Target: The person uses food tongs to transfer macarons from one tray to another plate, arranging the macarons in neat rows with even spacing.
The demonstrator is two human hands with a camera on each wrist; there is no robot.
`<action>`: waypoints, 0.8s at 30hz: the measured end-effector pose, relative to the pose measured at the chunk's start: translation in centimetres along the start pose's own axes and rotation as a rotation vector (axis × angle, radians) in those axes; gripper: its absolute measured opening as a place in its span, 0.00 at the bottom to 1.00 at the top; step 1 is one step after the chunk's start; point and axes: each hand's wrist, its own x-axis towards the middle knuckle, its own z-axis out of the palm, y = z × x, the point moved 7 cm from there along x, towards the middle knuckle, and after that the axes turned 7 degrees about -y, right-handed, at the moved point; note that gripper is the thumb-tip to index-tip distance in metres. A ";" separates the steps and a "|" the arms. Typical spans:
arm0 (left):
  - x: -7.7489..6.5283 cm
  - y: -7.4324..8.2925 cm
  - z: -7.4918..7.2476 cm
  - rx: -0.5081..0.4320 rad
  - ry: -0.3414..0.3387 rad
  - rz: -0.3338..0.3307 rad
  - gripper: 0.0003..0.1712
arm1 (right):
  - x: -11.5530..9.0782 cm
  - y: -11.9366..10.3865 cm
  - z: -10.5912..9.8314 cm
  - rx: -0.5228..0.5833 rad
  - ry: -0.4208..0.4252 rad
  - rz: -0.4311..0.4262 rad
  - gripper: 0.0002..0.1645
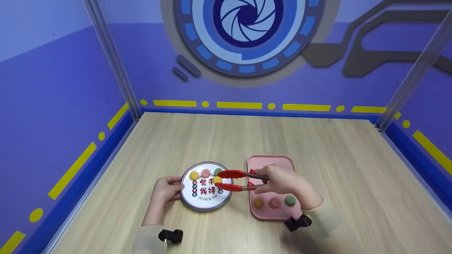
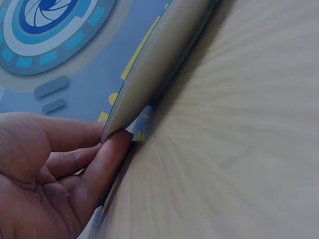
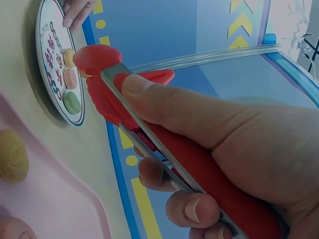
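Note:
My right hand [image 1: 282, 180] grips red-tipped tongs [image 3: 174, 159], which reach left over the round white plate [image 1: 204, 203]. Between the tong tips is a yellow macaron [image 1: 217, 180], mostly hidden in the right wrist view. On the plate's far part sit a yellow macaron [image 1: 194, 175], a pink macaron [image 1: 205, 173] and a green macaron [image 1: 218, 171], the green one partly behind the tongs. At the plate's left rim, my left hand [image 1: 166, 190] pinches the edge between thumb and fingers; in the left wrist view the plate's underside [image 2: 159, 59] shows tilted above the wooden tabletop.
A pink tray [image 1: 261, 160] lies right of the plate, under my right hand. In its near part are a yellow macaron [image 1: 259, 202], a pink macaron [image 1: 275, 202] and a green macaron [image 1: 290, 200]. Purple-blue walls [image 1: 63, 106] stand around the wooden table [image 1: 212, 134].

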 end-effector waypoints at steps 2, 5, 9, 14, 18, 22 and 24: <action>0.0 -0.1 0.0 0.003 0.005 -0.004 0.23 | 0.3 -0.2 0.1 -0.009 -0.001 -0.004 0.17; 0.0 -0.1 -0.1 0.006 0.012 -0.014 0.23 | 0.7 -0.6 0.3 -0.030 -0.002 -0.008 0.17; -0.1 -0.1 0.0 -0.001 0.007 -0.013 0.22 | 1.3 -1.2 0.6 -0.038 -0.008 -0.016 0.16; -0.1 0.0 0.0 -0.012 -0.002 0.001 0.23 | 2.1 -1.7 1.0 -0.026 -0.017 0.017 0.19; -0.1 0.1 0.0 -0.023 -0.010 0.014 0.23 | 2.8 -2.2 1.4 -0.020 -0.023 0.036 0.24; -0.1 0.0 0.0 -0.031 -0.011 0.015 0.23 | 3.5 -2.7 1.8 -0.029 -0.030 0.021 0.32; -0.1 0.0 0.0 -0.028 -0.011 0.016 0.23 | 3.8 -2.8 2.0 -0.047 -0.034 0.014 0.34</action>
